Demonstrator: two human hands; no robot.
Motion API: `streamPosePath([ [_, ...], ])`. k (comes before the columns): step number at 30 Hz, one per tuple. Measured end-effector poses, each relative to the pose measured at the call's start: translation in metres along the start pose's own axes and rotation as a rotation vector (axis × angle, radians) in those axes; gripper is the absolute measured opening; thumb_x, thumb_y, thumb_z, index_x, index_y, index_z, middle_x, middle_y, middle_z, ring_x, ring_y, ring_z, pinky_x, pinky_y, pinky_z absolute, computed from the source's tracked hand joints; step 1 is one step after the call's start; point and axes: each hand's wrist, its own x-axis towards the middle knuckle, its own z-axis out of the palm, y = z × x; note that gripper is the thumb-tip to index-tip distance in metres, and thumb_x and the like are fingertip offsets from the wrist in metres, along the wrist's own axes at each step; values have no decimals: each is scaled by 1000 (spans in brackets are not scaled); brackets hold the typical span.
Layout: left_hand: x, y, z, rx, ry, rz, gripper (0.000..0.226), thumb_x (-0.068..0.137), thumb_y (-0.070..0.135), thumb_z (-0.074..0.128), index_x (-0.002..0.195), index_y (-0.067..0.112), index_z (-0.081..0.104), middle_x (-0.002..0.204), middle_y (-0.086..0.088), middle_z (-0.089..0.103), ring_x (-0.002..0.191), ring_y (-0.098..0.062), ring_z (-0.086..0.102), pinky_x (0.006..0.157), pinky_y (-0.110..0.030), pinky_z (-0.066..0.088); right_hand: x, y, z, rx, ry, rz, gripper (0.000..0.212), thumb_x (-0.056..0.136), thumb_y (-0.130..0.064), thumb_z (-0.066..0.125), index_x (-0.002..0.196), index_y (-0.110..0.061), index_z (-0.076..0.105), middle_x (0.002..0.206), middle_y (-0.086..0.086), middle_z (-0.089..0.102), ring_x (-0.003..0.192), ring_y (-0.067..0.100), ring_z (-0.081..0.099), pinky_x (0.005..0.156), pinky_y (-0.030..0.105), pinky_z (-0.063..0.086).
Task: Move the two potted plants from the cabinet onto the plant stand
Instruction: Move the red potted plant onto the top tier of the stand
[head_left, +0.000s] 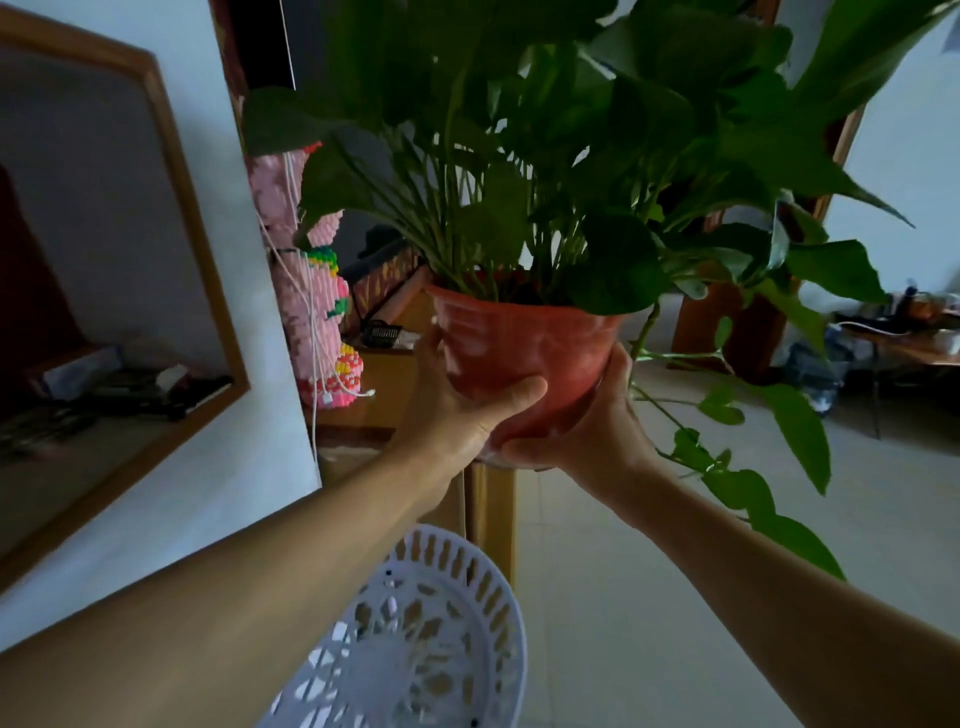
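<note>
A potted plant in a red plastic pot (524, 345), with big green leaves and trailing vines, is held in the air in front of me. My left hand (467, 410) grips the pot's left side and bottom. My right hand (592, 426) cups its right side and base. The pot hangs just past the edge of the wooden cabinet (384, 384). Below my arms, at the bottom centre, lies the white openwork top of the plant stand (431, 639). No second potted plant is visible.
A pink beaded figure (317, 291) with a white cable stands on the cabinet beside a small dark basket (382, 330). A wood-framed opening (171, 171) is in the wall on the left. Pale tiled floor (649, 597) stretches right, towards a cluttered table (904, 338).
</note>
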Motion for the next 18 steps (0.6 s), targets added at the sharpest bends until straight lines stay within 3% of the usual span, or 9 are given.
streamPosePath([
  [2,-26,3,2,11,11,5,121,35,45,90,138,27,28,130,2,56,120,-21,57,95,-41,52,-25,-4,-7,19,-9,-7,138,31,-35,93,139,-43,7,122,-10,45,117,22,51,90,47,55],
  [4,-47,5,4,34,20,15,117,44,35,89,140,23,25,132,2,55,119,-19,56,100,-41,48,-46,-8,-12,26,-21,-25,137,36,-23,96,141,-35,9,108,-22,42,110,15,51,84,45,58],
  [6,-64,4,3,31,16,14,103,58,23,84,141,21,23,129,4,54,116,-16,55,97,-34,48,-64,-10,-13,47,-31,-33,134,39,-15,95,142,-29,11,104,-26,40,100,8,53,74,38,62],
  [9,-85,-4,-3,35,6,-7,99,63,23,83,141,24,22,125,7,53,114,-15,56,90,-28,48,-88,-7,-9,79,-57,-24,132,42,-9,94,142,-30,12,105,-26,43,93,-2,53,65,23,61],
  [13,-107,-22,-18,78,-4,-22,115,46,41,88,140,27,23,133,3,54,118,-19,58,96,-34,50,-114,-2,8,80,-50,13,134,43,-9,93,144,-31,8,102,-26,44,100,10,55,78,39,60],
  [16,-119,-40,-35,88,-3,-10,104,57,33,86,139,24,23,132,2,54,117,-19,58,91,-28,51,-130,8,30,76,-49,9,133,44,-11,93,144,-31,7,105,-24,44,100,7,52,81,33,57],
  [18,-126,-54,-48,111,-1,6,98,60,33,84,137,25,24,131,2,56,116,-19,58,95,-33,51,-140,16,46,64,-45,16,134,44,-14,93,145,-29,6,116,-13,47,104,8,50,85,28,53],
])
